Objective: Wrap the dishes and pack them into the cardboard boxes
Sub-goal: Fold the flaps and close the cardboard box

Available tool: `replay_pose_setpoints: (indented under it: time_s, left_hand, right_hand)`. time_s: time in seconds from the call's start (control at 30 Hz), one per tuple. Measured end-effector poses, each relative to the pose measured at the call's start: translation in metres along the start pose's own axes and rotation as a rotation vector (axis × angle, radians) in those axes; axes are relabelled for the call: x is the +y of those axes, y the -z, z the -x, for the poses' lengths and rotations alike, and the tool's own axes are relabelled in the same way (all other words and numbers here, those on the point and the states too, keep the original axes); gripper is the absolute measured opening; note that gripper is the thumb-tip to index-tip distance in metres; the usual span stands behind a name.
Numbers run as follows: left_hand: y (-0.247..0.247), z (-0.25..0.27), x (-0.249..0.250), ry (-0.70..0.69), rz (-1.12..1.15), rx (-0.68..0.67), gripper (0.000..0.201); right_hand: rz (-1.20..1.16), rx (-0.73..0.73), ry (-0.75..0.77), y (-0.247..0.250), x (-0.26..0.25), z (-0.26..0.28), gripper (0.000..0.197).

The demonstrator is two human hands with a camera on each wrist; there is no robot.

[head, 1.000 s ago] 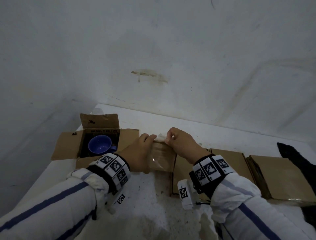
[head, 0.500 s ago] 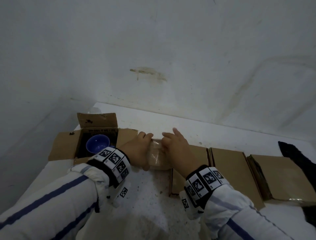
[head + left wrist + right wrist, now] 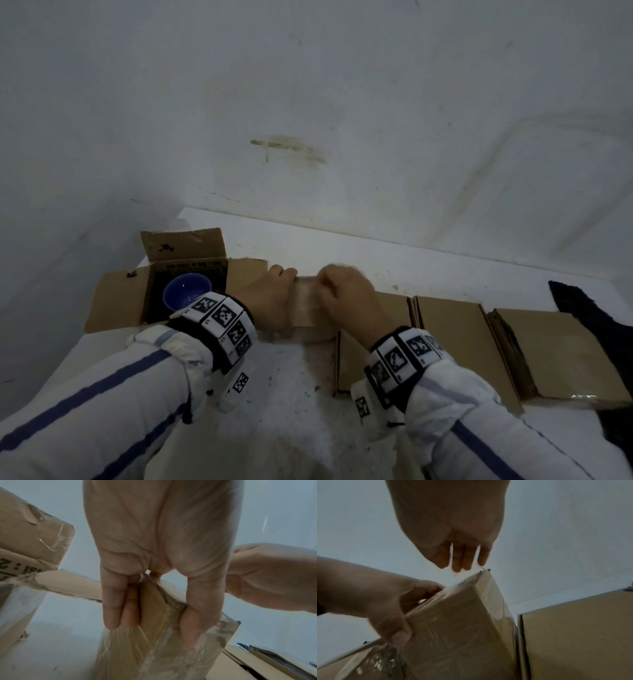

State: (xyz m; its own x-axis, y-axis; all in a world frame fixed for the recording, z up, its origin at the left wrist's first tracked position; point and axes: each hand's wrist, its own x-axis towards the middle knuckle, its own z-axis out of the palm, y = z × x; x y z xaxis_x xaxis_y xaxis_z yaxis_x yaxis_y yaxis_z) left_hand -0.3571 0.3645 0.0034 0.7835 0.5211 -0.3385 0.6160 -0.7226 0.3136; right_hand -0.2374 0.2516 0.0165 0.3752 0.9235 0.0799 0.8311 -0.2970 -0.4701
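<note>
Open cardboard box, far left of the tabletop, against the wall: flaps spread, blue bowl sitting bare and unwrapped inside.

Left hand, just right of the open box: fingers and thumb curled round the left side of a small cardboard box covered in clear film; in the left wrist view the thumb presses into the film on its face.

Small cardboard box, centre, between the two hands: held tilted, apparently off the tabletop, one corner uppermost. Contents cannot be seen.

Right hand, at the box's upper right: blurred in the head view. In the right wrist view the fingertips hang loosely bent just above the top corner, gripping nothing that can be made out; a wisp of film shows beside them, contact uncertain.

Flattened cardboard boxes, right, laid side by side in a row. Dark cloth, far right edge.

Step in hand, as judged: handling the film at the box's top corner. To do it well, the left hand should hold the box steady while the right pinches the loose film edge cleanly; film is thin and clingy, so a slow, even motion avoids tearing or bunching.
</note>
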Motion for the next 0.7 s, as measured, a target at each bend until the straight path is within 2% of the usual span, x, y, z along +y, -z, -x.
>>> replay_pose_setpoints:
  time_s: [0.07,0.13,0.17,0.23,0.33,0.4,0.47,0.6,0.7]
  left_hand:
    - [-0.004,0.002,0.000,-0.015,-0.018,0.020,0.105]
    - [-0.008,0.004,0.000,-0.036,-0.020,0.040,0.103]
    - [-0.009,0.006,0.000,-0.043,-0.013,0.050,0.103]
    - [-0.010,0.008,-0.002,-0.060,-0.010,0.067,0.103]
    - [-0.010,0.011,0.000,-0.070,-0.017,0.080,0.098]
    - [-0.011,0.014,0.002,-0.065,-0.018,0.087,0.096]
    - [-0.013,0.016,0.003,-0.062,-0.018,0.096,0.096]
    - [-0.016,0.021,0.004,-0.062,0.019,0.097,0.099]
    - [-0.017,0.024,0.005,-0.065,0.021,0.105,0.104]
  right_hand:
    - [0.024,0.040,-0.157,-0.008,0.005,-0.008,0.048]
    - [-0.073,-0.034,-0.313,-0.020,0.005,-0.010,0.077]
    - [-0.166,-0.053,-0.364,-0.026,0.004,-0.010,0.083]
    - [-0.335,-0.046,-0.410,-0.033,0.002,-0.010,0.077]
    - [-0.310,0.003,-0.382,-0.033,0.001,-0.008,0.043]
    - [-0.293,0.040,-0.367,-0.031,0.003,-0.006,0.033]
    - [-0.296,0.039,-0.361,-0.031,0.001,-0.005,0.034]
    - [-0.290,0.016,-0.350,-0.034,-0.001,0.001,0.051]
    - [-0.384,0.006,-0.363,-0.031,0.004,0.004,0.065]
